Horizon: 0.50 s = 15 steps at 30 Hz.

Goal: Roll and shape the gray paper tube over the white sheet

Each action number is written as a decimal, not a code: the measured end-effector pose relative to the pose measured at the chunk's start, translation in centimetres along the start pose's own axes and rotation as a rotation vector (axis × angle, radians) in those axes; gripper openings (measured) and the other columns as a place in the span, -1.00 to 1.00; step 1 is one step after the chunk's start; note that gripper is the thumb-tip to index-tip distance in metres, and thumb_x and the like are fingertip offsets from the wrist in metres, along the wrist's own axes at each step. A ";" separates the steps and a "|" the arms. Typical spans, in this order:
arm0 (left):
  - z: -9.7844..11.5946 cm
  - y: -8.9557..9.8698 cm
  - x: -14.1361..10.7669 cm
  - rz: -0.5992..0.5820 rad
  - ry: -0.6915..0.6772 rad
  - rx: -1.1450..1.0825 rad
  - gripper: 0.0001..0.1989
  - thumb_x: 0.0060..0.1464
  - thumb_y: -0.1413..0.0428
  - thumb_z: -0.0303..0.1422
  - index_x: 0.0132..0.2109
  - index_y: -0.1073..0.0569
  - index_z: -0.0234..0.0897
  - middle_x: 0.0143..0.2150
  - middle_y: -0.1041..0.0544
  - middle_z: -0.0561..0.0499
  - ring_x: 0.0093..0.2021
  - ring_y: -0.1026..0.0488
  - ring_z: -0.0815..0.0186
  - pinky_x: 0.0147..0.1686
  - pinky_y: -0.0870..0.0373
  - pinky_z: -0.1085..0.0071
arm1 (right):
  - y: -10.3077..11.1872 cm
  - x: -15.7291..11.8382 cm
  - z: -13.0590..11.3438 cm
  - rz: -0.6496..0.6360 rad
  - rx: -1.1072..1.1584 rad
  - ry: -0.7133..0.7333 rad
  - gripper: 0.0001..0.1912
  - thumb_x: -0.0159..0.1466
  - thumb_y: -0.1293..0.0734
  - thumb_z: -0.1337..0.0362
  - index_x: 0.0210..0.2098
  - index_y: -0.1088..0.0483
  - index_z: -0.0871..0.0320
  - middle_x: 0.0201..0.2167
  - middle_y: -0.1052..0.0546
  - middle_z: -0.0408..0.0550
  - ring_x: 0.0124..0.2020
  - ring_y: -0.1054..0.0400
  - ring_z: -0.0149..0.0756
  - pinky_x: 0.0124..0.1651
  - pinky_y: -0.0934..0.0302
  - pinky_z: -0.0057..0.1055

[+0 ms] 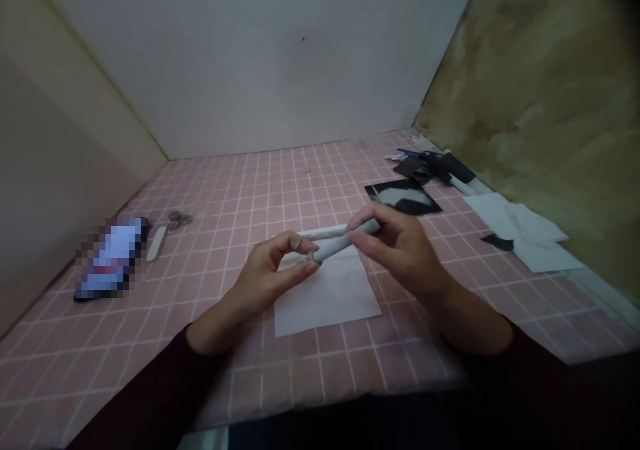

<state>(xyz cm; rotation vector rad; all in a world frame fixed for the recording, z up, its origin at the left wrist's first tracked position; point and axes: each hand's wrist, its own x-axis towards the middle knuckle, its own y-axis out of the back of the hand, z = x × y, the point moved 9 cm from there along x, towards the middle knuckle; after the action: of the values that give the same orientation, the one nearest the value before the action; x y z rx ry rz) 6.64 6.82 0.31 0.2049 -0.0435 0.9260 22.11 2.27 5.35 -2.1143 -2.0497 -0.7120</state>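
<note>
A pale grey rod [337, 245] slants up to the right, held between my two hands above a white sheet of paper [327, 300]. My left hand [273, 263] pinches its lower end, which has a small tan tip. Around the upper end, the thumb and fingers of my right hand [395, 243] are closed. Just behind the rod lies a long white strip [323, 231]; I cannot tell whether it is separate from the sheet. The rod's exact kind is unclear in the dim light.
At the left are a blurred-out phone-like object [111, 260], a white flat stick [157, 243] and small grey metal pieces [179, 220]. A black sheet with white dust [403, 197], dark scraps [450, 167] and white papers [530, 230] lie right. Walls bound the pink checked table [240, 197].
</note>
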 end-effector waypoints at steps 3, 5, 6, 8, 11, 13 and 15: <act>-0.5 -0.4 0.1 -0.024 0.075 -0.170 -0.78 0.04 -0.32 -0.31 -0.18 -0.51 -0.25 -0.20 -0.58 -0.02 -0.23 -0.53 0.28 -0.22 -0.45 0.37 | -0.3 -0.1 -0.1 -0.022 -0.027 0.002 -0.98 0.26 -0.32 0.36 -0.29 -0.40 0.14 -0.43 -0.41 -0.19 -0.41 -0.26 -0.42 -0.36 -0.15 -0.44; -1.1 -0.9 0.0 -0.069 0.144 -0.271 -0.79 0.05 -0.31 -0.31 -0.18 -0.50 -0.25 -0.20 -0.59 -0.02 -0.26 -0.54 0.29 -0.23 -0.46 0.35 | -1.4 -0.4 -0.2 -0.131 -0.061 0.017 -0.94 0.25 -0.32 0.38 -0.27 -0.42 0.15 -0.40 -0.45 -0.17 -0.40 -0.29 -0.42 -0.32 -0.18 -0.43; -1.3 -1.1 -0.1 -0.089 0.174 -0.300 -0.79 0.05 -0.31 -0.30 -0.18 -0.50 -0.24 -0.20 -0.60 -0.01 -0.27 -0.55 0.30 -0.24 -0.46 0.35 | -1.6 -0.5 -0.3 -0.160 -0.067 0.026 -0.93 0.25 -0.32 0.39 -0.26 -0.43 0.15 -0.39 -0.46 -0.17 -0.40 -0.30 -0.42 -0.32 -0.19 -0.43; -1.6 -1.2 -0.1 -0.105 0.199 -0.317 -0.80 0.05 -0.31 -0.31 -0.19 -0.51 -0.24 -0.23 -0.61 0.00 -0.30 -0.54 0.32 -0.25 -0.45 0.38 | -0.9 -0.5 -0.5 -0.112 -0.067 0.041 -0.94 0.25 -0.32 0.38 -0.28 -0.43 0.14 -0.43 -0.44 -0.19 -0.43 -0.28 -0.43 -0.36 -0.16 -0.43; -1.6 -0.8 -0.1 -0.084 0.199 -0.294 -0.82 0.05 -0.30 -0.31 -0.21 -0.52 -0.25 -0.29 -0.60 0.01 -0.30 -0.53 0.33 -0.24 -0.42 0.40 | 0.6 -0.5 -1.0 0.030 -0.086 0.063 -0.95 0.27 -0.31 0.37 -0.30 -0.41 0.12 -0.47 -0.39 -0.20 -0.46 -0.23 -0.43 -0.39 -0.13 -0.43; -1.7 -0.7 0.0 -0.077 0.213 -0.301 -0.83 0.06 -0.29 -0.29 -0.23 -0.52 -0.26 -0.30 -0.60 0.01 -0.30 -0.53 0.31 -0.23 -0.42 0.39 | 0.2 -0.5 -1.2 0.024 -0.100 0.082 -0.93 0.27 -0.30 0.39 -0.29 -0.40 0.12 -0.44 -0.42 -0.18 -0.43 -0.26 -0.41 -0.36 -0.16 -0.43; -1.8 -1.0 0.0 -0.088 0.231 -0.335 -0.84 0.07 -0.28 -0.29 -0.26 -0.52 -0.27 -0.32 -0.59 0.02 -0.31 -0.52 0.32 -0.25 -0.41 0.39 | -1.1 -0.6 -1.5 -0.071 -0.098 0.114 -0.90 0.25 -0.30 0.41 -0.26 -0.41 0.13 -0.38 -0.46 -0.15 -0.38 -0.31 -0.40 -0.31 -0.21 -0.42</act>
<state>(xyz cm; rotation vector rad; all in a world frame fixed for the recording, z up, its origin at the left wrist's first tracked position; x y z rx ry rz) 7.33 6.62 -1.56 -0.2092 0.0238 0.8361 20.66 1.17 6.15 -2.0066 -2.0783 -0.9392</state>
